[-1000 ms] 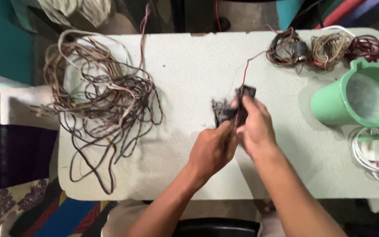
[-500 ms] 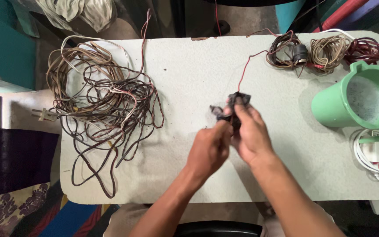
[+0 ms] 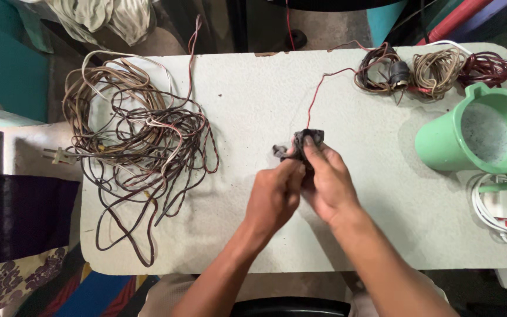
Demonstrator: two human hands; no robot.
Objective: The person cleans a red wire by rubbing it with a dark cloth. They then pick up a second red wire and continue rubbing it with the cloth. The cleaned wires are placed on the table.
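Both hands meet over the middle of a pale table. My right hand grips a small dark part, and a thin red wire runs from it up toward the far coils. My left hand pinches a strip of dark tape sticking out at the part's left side. The fingers hide most of the part.
A big loose tangle of brown, black and white wires with a plug covers the table's left. Three wound wire coils lie at the far right. A green plastic jug stands right, with white cable below it.
The hands and the dark part have shifted slightly toward me and to the left. The part, held upright a second ago, is now lower and more covered by the fingers.
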